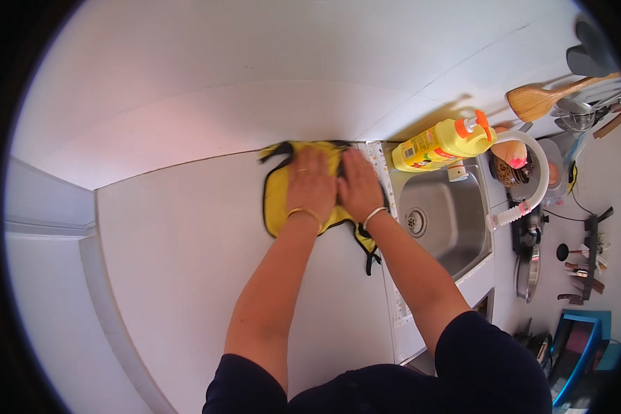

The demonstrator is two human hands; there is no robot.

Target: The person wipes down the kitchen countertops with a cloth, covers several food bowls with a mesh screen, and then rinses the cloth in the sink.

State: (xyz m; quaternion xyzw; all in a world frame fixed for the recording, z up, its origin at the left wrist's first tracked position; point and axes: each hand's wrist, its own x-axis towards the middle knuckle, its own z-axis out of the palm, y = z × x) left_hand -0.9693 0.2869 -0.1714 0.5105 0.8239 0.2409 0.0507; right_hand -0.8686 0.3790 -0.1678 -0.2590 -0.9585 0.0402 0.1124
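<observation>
A yellow cloth piece [276, 200] with black edging and black ties lies spread on the white countertop [207, 276], up against the wall. My left hand [309, 185] presses flat on its middle, fingers stretched toward the wall. Right beside it, my right hand [359, 186] rests flat on the cloth's right part, fingers extended. The two hands touch or nearly touch at the thumbs. One black tie trails off the cloth below my right wrist. Both palms are hidden, and neither hand grips anything that I can see.
To the right is a steel sink [455, 228] with a white curved faucet [545, 162]. A yellow pump bottle [438, 145] stands at its back edge. Farther right hang a wooden spatula [531, 102] and other utensils, with a metal pan [528, 272] and knives below.
</observation>
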